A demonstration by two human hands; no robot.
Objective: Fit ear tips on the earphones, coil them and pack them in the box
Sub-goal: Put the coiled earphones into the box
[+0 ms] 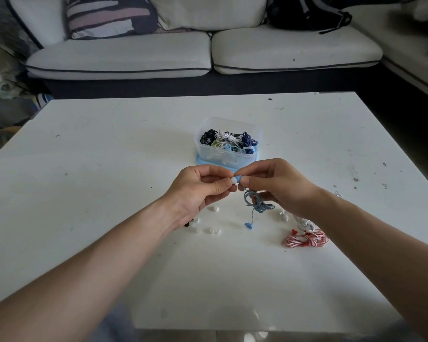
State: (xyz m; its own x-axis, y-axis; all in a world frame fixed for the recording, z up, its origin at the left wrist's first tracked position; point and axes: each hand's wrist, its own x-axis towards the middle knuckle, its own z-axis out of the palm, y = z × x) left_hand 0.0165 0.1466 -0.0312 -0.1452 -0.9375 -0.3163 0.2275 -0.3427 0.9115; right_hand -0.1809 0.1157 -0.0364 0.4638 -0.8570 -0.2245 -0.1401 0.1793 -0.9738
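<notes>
2 hands: ear tip left, earphones right

My left hand covers most of the tip it pinches; only a white nub shows. The bud is mostly buried under the thumb and finger of my right hand, so I cannot tell how far the tip sits on it. My right wrist hides part of the white earphones. My left wrist hides most of a small dark thing, perhaps another tip. The coils in the box are too tangled to count. The top edge cuts off the backpack and the pillow.
</notes>
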